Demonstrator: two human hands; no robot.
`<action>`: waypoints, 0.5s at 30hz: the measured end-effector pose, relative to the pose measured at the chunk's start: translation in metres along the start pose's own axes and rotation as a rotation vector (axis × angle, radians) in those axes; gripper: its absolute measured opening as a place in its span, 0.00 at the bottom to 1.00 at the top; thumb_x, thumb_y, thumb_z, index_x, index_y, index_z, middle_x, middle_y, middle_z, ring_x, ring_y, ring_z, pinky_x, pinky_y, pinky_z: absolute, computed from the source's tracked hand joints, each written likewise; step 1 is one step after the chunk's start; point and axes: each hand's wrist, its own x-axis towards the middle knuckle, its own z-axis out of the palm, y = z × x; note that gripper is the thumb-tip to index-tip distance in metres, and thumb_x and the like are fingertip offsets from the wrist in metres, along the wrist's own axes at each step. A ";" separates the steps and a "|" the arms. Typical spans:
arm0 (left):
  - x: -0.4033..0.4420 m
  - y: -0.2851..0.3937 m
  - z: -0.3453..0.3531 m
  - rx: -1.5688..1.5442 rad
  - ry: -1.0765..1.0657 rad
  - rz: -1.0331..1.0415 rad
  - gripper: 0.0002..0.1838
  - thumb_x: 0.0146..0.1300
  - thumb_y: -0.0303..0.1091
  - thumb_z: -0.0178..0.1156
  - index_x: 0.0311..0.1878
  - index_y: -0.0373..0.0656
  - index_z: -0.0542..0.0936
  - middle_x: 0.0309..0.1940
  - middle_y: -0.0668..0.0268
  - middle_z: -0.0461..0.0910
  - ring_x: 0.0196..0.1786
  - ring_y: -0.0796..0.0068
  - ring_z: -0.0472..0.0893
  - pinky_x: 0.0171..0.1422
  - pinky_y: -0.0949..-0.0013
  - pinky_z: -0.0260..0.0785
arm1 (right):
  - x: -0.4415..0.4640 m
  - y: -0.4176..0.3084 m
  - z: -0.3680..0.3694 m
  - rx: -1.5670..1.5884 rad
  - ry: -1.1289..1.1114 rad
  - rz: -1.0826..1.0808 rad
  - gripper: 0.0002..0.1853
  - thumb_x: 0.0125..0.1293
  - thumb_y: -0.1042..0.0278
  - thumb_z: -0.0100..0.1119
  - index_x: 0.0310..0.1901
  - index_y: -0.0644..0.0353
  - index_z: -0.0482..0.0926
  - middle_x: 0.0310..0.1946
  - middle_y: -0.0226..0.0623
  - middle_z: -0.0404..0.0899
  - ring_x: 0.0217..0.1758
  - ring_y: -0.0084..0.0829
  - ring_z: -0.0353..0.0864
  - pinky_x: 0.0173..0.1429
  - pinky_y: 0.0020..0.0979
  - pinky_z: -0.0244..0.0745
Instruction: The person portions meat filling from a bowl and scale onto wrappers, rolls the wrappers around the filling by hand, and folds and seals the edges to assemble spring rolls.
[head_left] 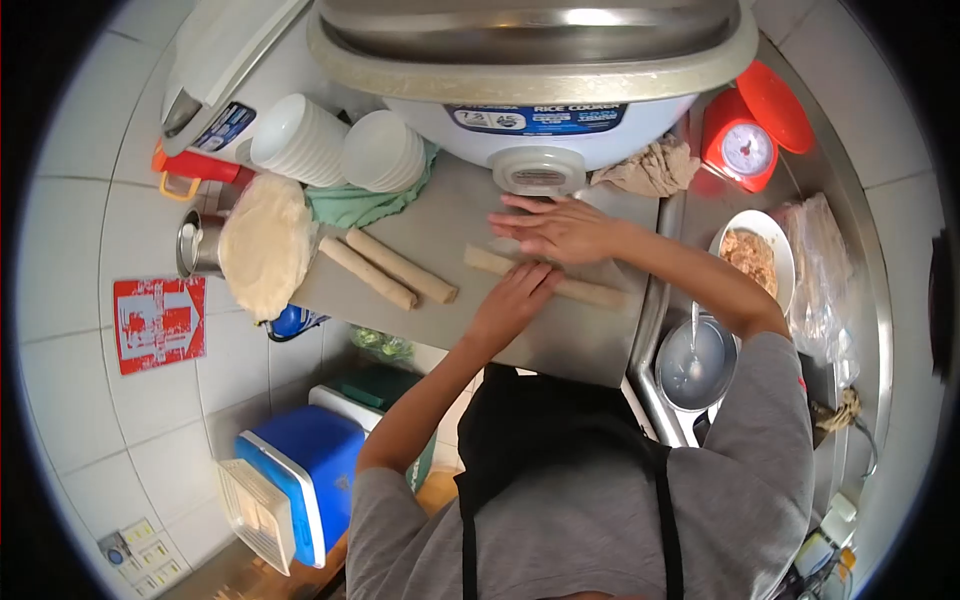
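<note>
A pale roll lies on the metal worktop in front of me. My left hand rests against its left part, fingers pointing up toward the cooker. Just above the roll, my right hand reaches leftward with its fingers stretched out and spread; it holds nothing. Two more pale rolls, one beside the other, lie side by side to the left. Further left is a stack of flat round pale wrappers at the worktop's edge.
A large rice cooker stands behind my hands. Stacked white bowls sit on a green cloth. At the right are a red scale, a bowl of filling and a pan. A blue cooler is below left.
</note>
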 end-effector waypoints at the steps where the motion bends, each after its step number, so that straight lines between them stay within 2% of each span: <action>1: 0.000 -0.002 0.002 0.007 0.007 -0.004 0.21 0.57 0.30 0.56 0.55 0.40 0.73 0.49 0.60 0.72 0.55 0.58 0.72 0.60 0.59 0.65 | -0.015 -0.006 0.000 -0.050 0.012 0.003 0.28 0.74 0.46 0.27 0.70 0.49 0.58 0.73 0.26 0.51 0.78 0.32 0.40 0.78 0.46 0.32; 5: 0.002 -0.003 -0.003 -0.035 -0.007 0.019 0.21 0.57 0.31 0.59 0.55 0.39 0.74 0.47 0.59 0.73 0.53 0.57 0.73 0.59 0.59 0.65 | -0.093 -0.012 0.015 -0.218 0.026 0.140 0.27 0.72 0.51 0.36 0.70 0.50 0.57 0.72 0.27 0.52 0.77 0.33 0.41 0.78 0.47 0.31; 8: 0.003 -0.005 -0.004 -0.047 -0.022 0.053 0.22 0.57 0.31 0.60 0.56 0.39 0.73 0.48 0.59 0.73 0.53 0.57 0.73 0.58 0.59 0.65 | -0.165 -0.034 0.021 -0.316 0.112 0.260 0.26 0.70 0.52 0.43 0.65 0.55 0.66 0.69 0.29 0.61 0.76 0.31 0.46 0.76 0.46 0.40; 11: 0.006 -0.009 -0.006 -0.074 -0.007 0.085 0.24 0.57 0.30 0.61 0.58 0.40 0.73 0.48 0.58 0.74 0.52 0.58 0.73 0.57 0.60 0.65 | -0.179 -0.072 0.031 -0.470 0.393 0.469 0.22 0.64 0.57 0.54 0.57 0.57 0.75 0.61 0.31 0.72 0.69 0.34 0.62 0.69 0.44 0.58; 13: 0.004 -0.009 -0.006 -0.095 -0.003 0.102 0.25 0.56 0.29 0.61 0.59 0.40 0.72 0.49 0.58 0.73 0.52 0.58 0.74 0.57 0.60 0.66 | -0.133 -0.088 0.059 -0.370 0.678 0.410 0.18 0.58 0.61 0.61 0.48 0.60 0.80 0.51 0.33 0.78 0.56 0.36 0.74 0.57 0.38 0.70; 14: 0.004 -0.011 -0.004 -0.094 0.002 0.111 0.25 0.56 0.29 0.61 0.59 0.40 0.72 0.49 0.57 0.73 0.52 0.58 0.74 0.56 0.60 0.66 | -0.106 -0.096 0.073 -0.372 0.791 0.403 0.16 0.56 0.64 0.60 0.45 0.62 0.79 0.47 0.37 0.77 0.49 0.35 0.77 0.52 0.33 0.73; 15: 0.004 -0.013 -0.004 -0.088 0.004 0.121 0.25 0.56 0.28 0.62 0.59 0.41 0.73 0.49 0.57 0.73 0.52 0.58 0.74 0.56 0.60 0.66 | -0.087 -0.099 0.085 -0.412 0.800 0.396 0.16 0.56 0.67 0.59 0.45 0.63 0.79 0.45 0.37 0.77 0.47 0.35 0.77 0.52 0.33 0.73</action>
